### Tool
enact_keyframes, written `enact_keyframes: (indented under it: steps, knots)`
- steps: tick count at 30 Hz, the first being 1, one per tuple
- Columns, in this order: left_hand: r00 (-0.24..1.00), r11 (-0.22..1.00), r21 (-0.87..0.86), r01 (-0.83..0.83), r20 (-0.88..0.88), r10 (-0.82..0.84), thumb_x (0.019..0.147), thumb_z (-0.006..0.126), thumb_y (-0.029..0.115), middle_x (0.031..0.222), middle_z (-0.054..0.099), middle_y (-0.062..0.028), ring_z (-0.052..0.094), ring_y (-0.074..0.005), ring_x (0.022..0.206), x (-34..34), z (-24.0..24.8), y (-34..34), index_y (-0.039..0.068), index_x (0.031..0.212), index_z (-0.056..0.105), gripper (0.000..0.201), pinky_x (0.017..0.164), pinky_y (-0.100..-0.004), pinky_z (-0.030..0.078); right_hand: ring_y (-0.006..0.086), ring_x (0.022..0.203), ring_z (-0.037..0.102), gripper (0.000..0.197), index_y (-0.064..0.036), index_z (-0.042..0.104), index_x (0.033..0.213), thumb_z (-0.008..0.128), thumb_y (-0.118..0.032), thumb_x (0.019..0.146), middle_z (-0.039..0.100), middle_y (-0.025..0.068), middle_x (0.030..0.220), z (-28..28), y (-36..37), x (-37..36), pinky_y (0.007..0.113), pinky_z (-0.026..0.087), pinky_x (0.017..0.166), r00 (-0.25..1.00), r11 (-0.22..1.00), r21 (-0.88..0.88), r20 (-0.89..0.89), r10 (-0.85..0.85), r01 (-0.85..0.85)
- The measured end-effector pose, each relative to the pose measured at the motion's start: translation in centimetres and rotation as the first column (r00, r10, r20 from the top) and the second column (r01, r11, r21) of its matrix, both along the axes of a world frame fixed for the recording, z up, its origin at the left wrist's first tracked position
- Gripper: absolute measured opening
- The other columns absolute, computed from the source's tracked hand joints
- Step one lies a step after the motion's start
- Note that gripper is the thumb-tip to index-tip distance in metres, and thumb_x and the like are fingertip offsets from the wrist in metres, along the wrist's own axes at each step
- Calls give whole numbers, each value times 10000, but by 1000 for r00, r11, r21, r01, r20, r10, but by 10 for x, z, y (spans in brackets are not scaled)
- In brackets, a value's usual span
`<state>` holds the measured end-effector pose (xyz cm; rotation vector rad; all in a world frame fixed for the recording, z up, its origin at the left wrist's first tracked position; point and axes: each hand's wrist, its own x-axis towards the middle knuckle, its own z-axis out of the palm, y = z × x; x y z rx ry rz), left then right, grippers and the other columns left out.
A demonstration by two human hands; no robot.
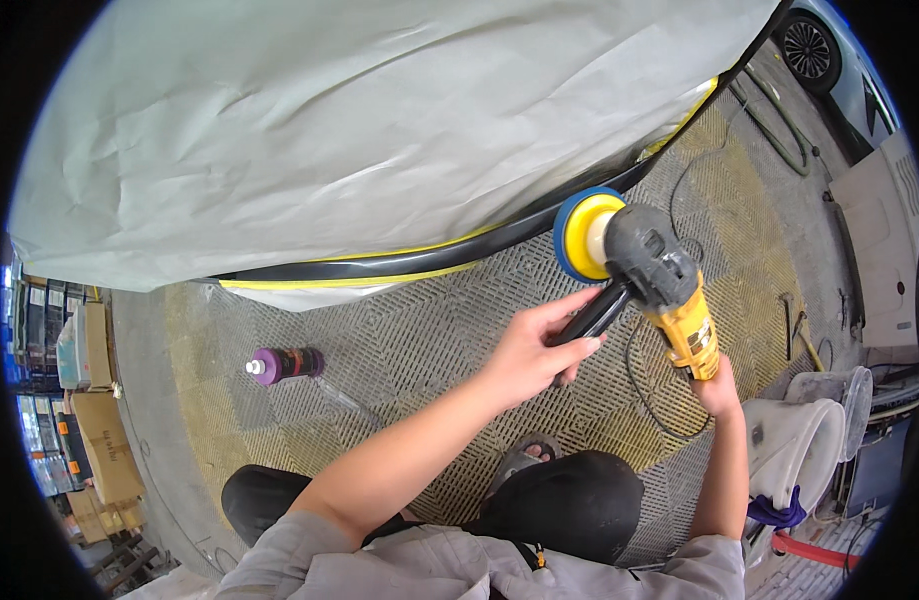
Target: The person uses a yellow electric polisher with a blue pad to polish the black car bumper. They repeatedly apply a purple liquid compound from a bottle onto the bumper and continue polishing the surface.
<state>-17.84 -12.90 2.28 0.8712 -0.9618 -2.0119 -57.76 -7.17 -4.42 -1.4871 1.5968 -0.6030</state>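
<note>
Between both my hands is a yellow and black corded polisher [662, 270], with a round yellow and blue pad [582, 236] at its head. My left hand [539, 345] is wrapped round the black side handle. The rear of the yellow body sits in my right hand [719, 388]; its fingers are partly hidden behind the tool. The pad is close to a glossy black trim strip [409, 262] along the lower edge of a paper-covered panel [379, 130]. Whether it touches the strip I cannot tell. Yellow masking tape [349, 281] borders the strip.
A purple and black bottle [284, 365] stands on the grey and yellow grid floor [429, 380] at left. The power cord [639, 375] loops below the polisher. White buckets [794, 450] and a hammer [807, 345] are at right. Cardboard boxes [107, 445] are stacked far left.
</note>
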Motion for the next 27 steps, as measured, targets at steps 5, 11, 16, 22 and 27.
enact_keyframes:
  steps: [5,11,16,22,27]
  knots:
    - [1000,1000,-5,10,10,-10,1004,692,-11,1185,751,-106,613,-73,691,-17,6,-19,50,1647,465,684,619,-237,522,236,1162,734,492,39,701,1286,622,101,805,791,137,1237,1,-7,-10,353,537,1046,994,997,67,-107,-37,44]
    - [998,998,56,-8,66,4,994,700,-10,1197,754,-94,612,-69,688,6,10,3,77,1654,466,706,593,-229,494,193,1126,727,404,42,708,1260,644,65,861,797,114,1214,-3,4,8,339,549,1014,999,998,51,-9,43,-43]
    - [996,997,57,-58,77,54,983,715,-2,1191,770,-102,616,-78,686,33,12,25,92,1654,471,721,591,-236,491,202,1139,742,412,34,729,1261,618,74,866,806,132,1213,-1,12,33,346,554,1013,995,995,37,23,96,-97]
    - [994,991,82,-102,50,98,970,730,-7,1194,775,-147,637,-97,693,58,10,44,67,1650,468,732,638,-249,520,205,1129,748,388,29,728,1259,641,61,883,803,138,1214,14,16,60,347,560,1008,989,989,1,10,149,-149]
    - [991,987,90,-131,21,129,965,731,-4,1205,766,-168,636,-110,708,79,3,58,55,1648,466,735,660,-260,536,229,1097,761,371,10,733,1245,673,30,880,805,147,1167,20,20,79,360,574,976,986,986,32,-21,163,-163]
